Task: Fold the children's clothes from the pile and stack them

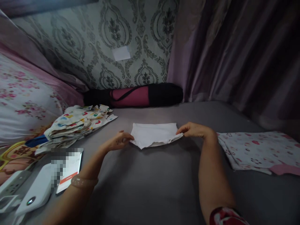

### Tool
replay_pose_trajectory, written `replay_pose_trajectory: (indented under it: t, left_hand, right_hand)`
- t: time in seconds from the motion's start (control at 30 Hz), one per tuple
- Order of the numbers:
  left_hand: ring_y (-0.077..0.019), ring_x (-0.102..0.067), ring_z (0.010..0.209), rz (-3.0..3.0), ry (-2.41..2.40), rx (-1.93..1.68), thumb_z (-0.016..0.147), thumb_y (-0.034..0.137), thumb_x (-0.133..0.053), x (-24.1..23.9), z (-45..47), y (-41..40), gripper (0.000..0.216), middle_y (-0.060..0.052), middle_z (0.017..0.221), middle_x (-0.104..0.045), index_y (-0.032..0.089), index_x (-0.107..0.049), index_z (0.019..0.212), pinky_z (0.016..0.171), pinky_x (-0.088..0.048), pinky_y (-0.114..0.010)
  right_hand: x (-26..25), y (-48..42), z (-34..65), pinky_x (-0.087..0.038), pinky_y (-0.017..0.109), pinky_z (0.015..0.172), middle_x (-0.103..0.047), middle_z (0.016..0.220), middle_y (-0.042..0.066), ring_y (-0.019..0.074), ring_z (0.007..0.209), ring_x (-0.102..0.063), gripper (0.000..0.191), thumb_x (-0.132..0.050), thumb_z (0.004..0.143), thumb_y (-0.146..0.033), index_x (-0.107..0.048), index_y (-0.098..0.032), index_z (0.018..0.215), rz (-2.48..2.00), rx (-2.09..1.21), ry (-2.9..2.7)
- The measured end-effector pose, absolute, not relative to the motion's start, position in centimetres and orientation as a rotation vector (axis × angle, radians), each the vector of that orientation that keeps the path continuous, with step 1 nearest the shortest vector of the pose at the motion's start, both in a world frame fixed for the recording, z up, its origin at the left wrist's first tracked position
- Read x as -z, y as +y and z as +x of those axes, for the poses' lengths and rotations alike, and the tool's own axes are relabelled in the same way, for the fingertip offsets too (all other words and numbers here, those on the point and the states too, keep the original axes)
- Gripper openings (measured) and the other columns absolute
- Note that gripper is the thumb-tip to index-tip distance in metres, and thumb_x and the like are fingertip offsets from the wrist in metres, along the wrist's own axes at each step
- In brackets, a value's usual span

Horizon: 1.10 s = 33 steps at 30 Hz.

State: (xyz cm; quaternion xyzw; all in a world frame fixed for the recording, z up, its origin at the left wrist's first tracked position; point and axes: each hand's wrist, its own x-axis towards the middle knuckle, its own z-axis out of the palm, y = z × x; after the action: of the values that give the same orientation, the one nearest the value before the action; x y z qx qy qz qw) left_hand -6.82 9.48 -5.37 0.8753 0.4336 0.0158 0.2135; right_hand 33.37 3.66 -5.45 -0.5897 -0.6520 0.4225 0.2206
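Folded white cloth, thin and roughly rectangular, sits at frame centre over the grey fabric surface. Long axis runs left-right across the frame, nearly level. Far edge is straight; near edge is uneven, layers showing toward the right, one corner pointing down at lower left. Can't tell if the near edge is lifted or resting.

Left hand: thumb and fingers pinched on the cloth's left end. Right hand: pinched on the right end, near the lower right corner. Both forearms enter from the bottom of frame, one each side.

Room: grey surface runs from the cloth's near edge to the bottom of frame, between the forearms. Behind the cloth, a strip of it reaches back to the long black-and-maroon cylindrical bag at the foot of the patterned grey wallpaper.

Left side is tighter: rumpled stack of white clothes with multicoloured print at mid-left, then thin phone with lit screen and rounded white plastic device at lower left. Left forearm passes right beside the phone in view.

Right side: flat folded white cloth with pink print at mid-right, near the right forearm. Purple-grey curtain bounds the upper right.
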Motion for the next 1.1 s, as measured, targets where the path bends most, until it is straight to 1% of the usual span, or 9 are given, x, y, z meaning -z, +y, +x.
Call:
replay_pose_trajectory:
  t: [0.1,0.2,0.27,0.33,0.43,0.5,0.67,0.9,1.1]
  left_hand:
    - [-0.0132,-0.058,0.072,2.391,1.231,-0.082,0.081,0.02,-0.048,4.8,-6.2,9.8,0.033,-0.001,0.095,-0.07,0.022,-0.067,0.108,0.088,-0.044,-0.029]
    - [-0.0144,-0.059,0.07,2.382,1.302,-0.247,0.087,0.023,-0.043,5.3,-4.4,10.5,0.036,-0.003,0.087,-0.069,0.017,-0.063,0.115,0.075,-0.047,-0.026]
    - [-0.0165,-0.062,0.079,2.395,1.326,-0.352,0.089,0.023,-0.041,6.4,-2.3,10.9,0.037,-0.006,0.094,-0.069,0.016,-0.059,0.121,0.081,-0.047,-0.028]
    - [-0.0189,-0.061,0.1,2.442,1.281,-0.418,0.089,0.02,-0.042,7.6,0.1,11.1,0.039,-0.009,0.116,-0.065,0.016,-0.055,0.126,0.093,-0.044,-0.031]
    - [-0.0216,-0.047,0.126,2.525,1.29,-0.362,0.091,0.019,-0.039,9.5,3.4,10.9,0.043,-0.011,0.135,-0.054,0.017,-0.048,0.133,0.11,-0.029,-0.041]
    - [-0.0238,-0.038,0.134,2.541,1.383,-0.321,0.095,0.024,-0.035,10.3,4.8,10.6,0.045,-0.012,0.142,-0.047,0.015,-0.043,0.137,0.114,-0.021,-0.045]
    - [-0.0283,-0.028,0.14,2.558,1.556,-0.273,0.097,0.033,-0.027,11.5,5.7,10.1,0.05,-0.012,0.149,-0.038,0.016,-0.039,0.142,0.114,-0.019,-0.049]
    - [-0.0349,-0.024,0.14,2.532,1.602,-0.293,0.095,0.044,-0.031,12.0,5.0,10.7,0.051,-0.007,0.151,-0.035,0.028,-0.039,0.143,0.11,-0.013,-0.063]
    - [-0.033,-0.024,0.141,2.49,1.618,-0.29,0.096,0.044,-0.03,11.2,5.0,10.1,0.051,-0.01,0.151,-0.034,0.023,-0.042,0.141,0.112,-0.013,-0.059]
  right_hand:
    - [5.4,3.9,33.2,-0.051,0.027,0.083,-0.074,0.089,0.003,0.0161,0.091,-0.068,0.037,-0.048,0.067,-0.006,-0.072,-0.018,0.093,-1.621,-1.121,-1.742]
    - [5.2,5.2,31.3,-0.05,0.029,0.085,-0.074,0.094,0.004,0.0172,0.094,-0.067,0.036,-0.046,0.076,-0.008,-0.07,-0.019,0.1,-1.68,-0.965,-1.793]
    - [5.3,6.3,28.9,-0.048,0.03,0.089,-0.072,0.103,0.005,0.0191,0.099,-0.065,0.035,-0.045,0.083,-0.012,-0.069,-0.02,0.107,-1.754,-0.806,-1.916]
    - [5.8,7.3,26.1,-0.043,0.033,0.096,-0.066,0.12,0.008,0.0219,0.112,-0.059,0.037,-0.045,0.088,-0.017,-0.063,-0.02,0.12,-1.816,-0.634,-2.053]
    - [7.4,7.8,22.2,-0.03,0.037,0.109,-0.046,0.144,0.01,0.022,0.133,-0.041,0.047,-0.04,0.093,-0.023,-0.045,-0.018,0.139,-1.812,-0.465,-2.195]
    - [8.7,7.8,20.5,-0.021,0.041,0.113,-0.035,0.151,0.011,0.0213,0.14,-0.028,0.05,-0.034,0.095,-0.024,-0.038,-0.014,0.144,-1.789,-0.393,-2.249]
    - [10.9,7.4,19.0,-0.009,0.044,0.116,-0.031,0.152,0.012,0.0229,0.142,-0.021,0.053,-0.028,0.095,-0.027,-0.037,-0.008,0.144,-1.843,-0.165,-2.194]
    - [11.5,7.6,18.7,-0.012,0.045,0.115,-0.032,0.152,0.008,0.0223,0.141,-0.023,0.054,-0.026,0.095,-0.028,-0.034,-0.012,0.146,-1.895,-0.183,-2.207]
    - [10.7,7.2,19.1,-0.009,0.044,0.115,-0.027,0.154,0.009,0.0211,0.143,-0.019,0.055,-0.024,0.095,-0.029,-0.032,-0.011,0.146,-1.922,-0.241,-2.218]
